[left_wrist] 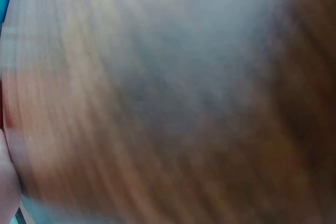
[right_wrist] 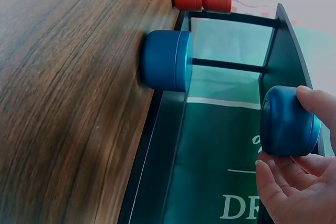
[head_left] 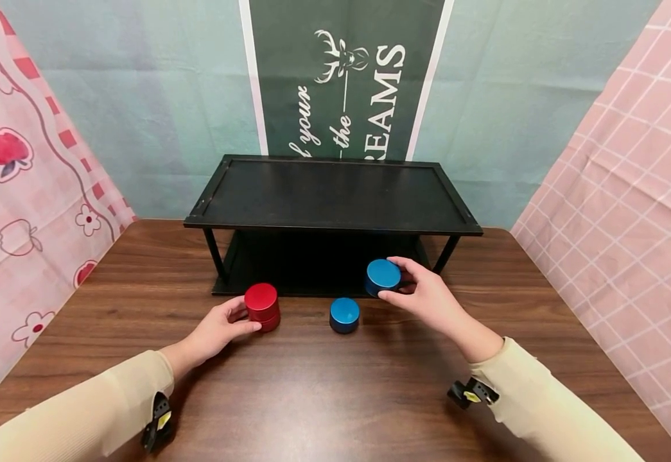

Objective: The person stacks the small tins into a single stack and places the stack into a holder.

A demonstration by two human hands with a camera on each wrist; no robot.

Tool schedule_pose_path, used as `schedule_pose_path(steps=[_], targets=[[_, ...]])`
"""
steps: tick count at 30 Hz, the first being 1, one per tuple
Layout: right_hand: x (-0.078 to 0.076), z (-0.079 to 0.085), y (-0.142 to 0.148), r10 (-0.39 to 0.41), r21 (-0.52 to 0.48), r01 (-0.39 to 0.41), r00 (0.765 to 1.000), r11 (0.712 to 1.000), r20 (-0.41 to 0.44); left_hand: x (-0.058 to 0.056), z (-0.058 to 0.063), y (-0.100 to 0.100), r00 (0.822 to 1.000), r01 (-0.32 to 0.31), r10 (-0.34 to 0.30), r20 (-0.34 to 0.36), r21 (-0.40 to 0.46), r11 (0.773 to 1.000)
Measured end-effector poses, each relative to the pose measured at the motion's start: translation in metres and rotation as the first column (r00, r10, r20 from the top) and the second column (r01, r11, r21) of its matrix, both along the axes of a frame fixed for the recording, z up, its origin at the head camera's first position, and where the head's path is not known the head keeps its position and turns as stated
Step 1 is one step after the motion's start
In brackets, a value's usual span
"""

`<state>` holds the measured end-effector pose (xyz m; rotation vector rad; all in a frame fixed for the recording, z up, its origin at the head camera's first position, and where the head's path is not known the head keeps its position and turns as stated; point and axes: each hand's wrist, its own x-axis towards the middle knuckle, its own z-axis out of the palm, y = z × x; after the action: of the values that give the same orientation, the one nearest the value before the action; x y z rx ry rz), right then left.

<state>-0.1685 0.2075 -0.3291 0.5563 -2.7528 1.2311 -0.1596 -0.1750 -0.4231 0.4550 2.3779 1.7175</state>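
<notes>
One blue can (head_left: 383,277) is pinched between the thumb and fingertips of the right hand (head_left: 427,299), held up off the table (head_left: 312,391) near the right end of the black shelf (head_left: 335,192). On the left, a red stack (head_left: 262,307), one can set on another, is gripped by the left hand (head_left: 215,330), though how its far fingers are placed can't really be told. So the red pair looks pretty much done, bar being let go of. The blue pair seems to be what's left, since the second blue can (head_left: 344,314) is stood alone between the hands. Farther out, the shelf's lower level is mostly lost in shadow, and the lettering on the far banner (head_left: 280,45) gets cut off by the shelf. Not much is given by the left wrist view: blurred table, plus a sliver of hand.
</notes>
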Motion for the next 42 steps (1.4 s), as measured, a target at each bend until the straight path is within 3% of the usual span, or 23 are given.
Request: schedule_pose_path(steps=[20, 42], targets=[[-0.003, 0.001, -0.021, 0.024, 0.011, -0.024, 1.000, 1.000, 0.006, 0.001, -0.002, 0.000, 1.000, 0.009, -0.009, -0.019, -0.006, 1.000], [-0.007, -0.004, -0.051, 0.102, -0.011, -0.101, 0.994, 0.995, 0.036, 0.001, 0.000, 0.001, 0.999, -0.001, 0.001, -0.042, 0.003, 1.000]])
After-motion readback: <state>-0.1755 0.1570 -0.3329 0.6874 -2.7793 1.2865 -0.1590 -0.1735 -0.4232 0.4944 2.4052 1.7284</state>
